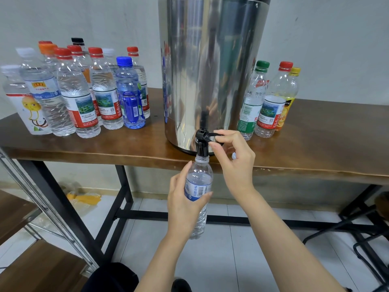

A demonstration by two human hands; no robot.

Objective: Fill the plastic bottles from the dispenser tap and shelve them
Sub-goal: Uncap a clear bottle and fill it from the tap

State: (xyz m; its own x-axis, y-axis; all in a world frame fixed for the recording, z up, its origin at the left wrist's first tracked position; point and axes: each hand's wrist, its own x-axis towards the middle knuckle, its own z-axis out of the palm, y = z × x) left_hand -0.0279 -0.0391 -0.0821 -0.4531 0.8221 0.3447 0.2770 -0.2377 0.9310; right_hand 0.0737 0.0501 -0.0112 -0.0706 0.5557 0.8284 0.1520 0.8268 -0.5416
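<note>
A tall steel dispenser (212,66) stands on the brown table (315,148), its black tap (202,144) jutting over the front edge. My left hand (183,203) grips a clear uncapped plastic bottle (199,182) with a blue-and-white label, its mouth right under the tap spout. My right hand (231,157) pinches the tap's black lever between thumb and forefinger. A small white thing, perhaps the cap, shows tucked in that hand's palm.
Several capped bottles (80,93) crowd the table left of the dispenser; three more (269,102) stand on its right. A metal rack with wooden shelves (31,239) is at lower left. Black table legs and chair frames (362,239) stand on the tiled floor.
</note>
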